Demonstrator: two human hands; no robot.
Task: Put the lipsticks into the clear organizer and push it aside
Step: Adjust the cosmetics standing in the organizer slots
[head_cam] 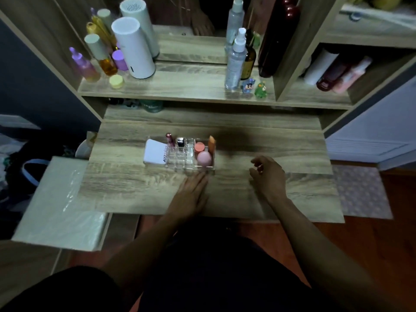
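Clear organizer (180, 154) sits mid-table (126, 188), toward the far edge, with a dark-red lipstick (169, 138) and a black-capped lipstick (180, 142) standing in its back slots. Left hand (191, 194) lies flat, its grip open, fingertips touching the organizer's near edge. Right hand (269, 176) hovers just beside the organizer, loosely curled, holding nothing.

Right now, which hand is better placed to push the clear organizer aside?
Left. The left hand lies flat on the desk with its fingertips at the near edge of the clear organizer. The right hand hovers curled off to the organizer's right, apart from it.
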